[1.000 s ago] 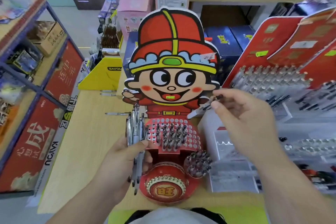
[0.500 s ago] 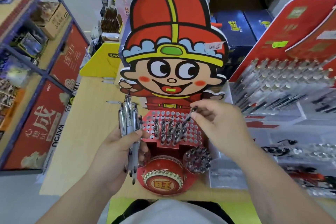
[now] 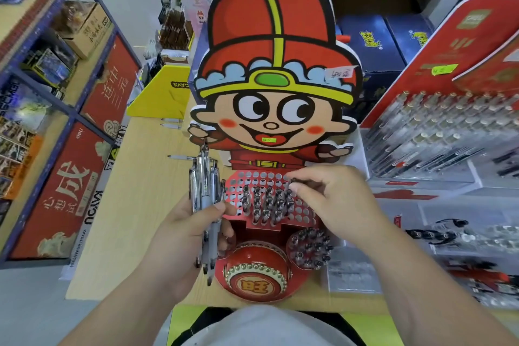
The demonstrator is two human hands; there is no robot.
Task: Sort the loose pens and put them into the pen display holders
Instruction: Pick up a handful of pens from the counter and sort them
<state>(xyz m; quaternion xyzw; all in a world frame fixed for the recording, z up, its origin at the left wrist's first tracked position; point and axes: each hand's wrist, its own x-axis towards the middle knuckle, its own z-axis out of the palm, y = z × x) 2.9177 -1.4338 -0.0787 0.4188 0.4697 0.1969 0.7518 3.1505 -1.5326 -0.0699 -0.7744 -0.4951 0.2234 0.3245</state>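
Observation:
A red cartoon-figure pen display holder stands on the wooden table, its perforated red top partly filled with several pens. My left hand grips a bundle of several silver pens upright, just left of the holder. My right hand pinches the dark top of one pen that stands in a hole at the holder's right side. A smaller round cup of pens sits at the holder's front right beside a red drum.
Loose pens lie on the wooden table behind my left hand. A yellow box stands further back. Red pen displays and clear trays fill the right. Blue shelving runs along the left.
My right hand brought the single pen down from in front of the cartoon face into a hole of the holder. The camera tilted downward and closer. My left hand kept its bundle.

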